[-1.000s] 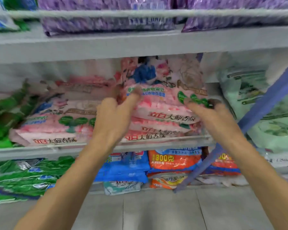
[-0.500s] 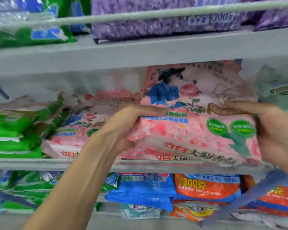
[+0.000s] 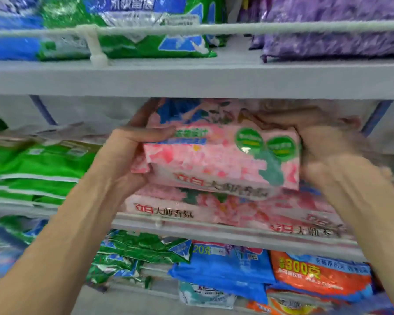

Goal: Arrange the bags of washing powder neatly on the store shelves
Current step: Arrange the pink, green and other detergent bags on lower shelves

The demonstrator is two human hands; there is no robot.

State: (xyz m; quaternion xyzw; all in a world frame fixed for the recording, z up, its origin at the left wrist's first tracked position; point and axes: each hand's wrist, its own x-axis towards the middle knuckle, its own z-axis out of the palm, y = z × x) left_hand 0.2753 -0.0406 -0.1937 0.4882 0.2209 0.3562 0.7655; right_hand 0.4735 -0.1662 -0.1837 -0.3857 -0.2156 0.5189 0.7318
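The stacked green plastic bags [image 3: 39, 164] at nine o'clock run off the left edge. The left hand [image 3: 123, 160] grips the left end of the pink flowered plastic bag of washing powder [image 3: 218, 160], thumb across its front, fingers mostly hidden behind. The bag's top vanishes behind the grey upper shelf [image 3: 191, 80] at twelve o'clock; flat pink bags [image 3: 191, 208] lie under it at six o'clock, contact unclear. The right hand [image 3: 323, 142], badly blurred, clasps the right end, fingers curled over the top.
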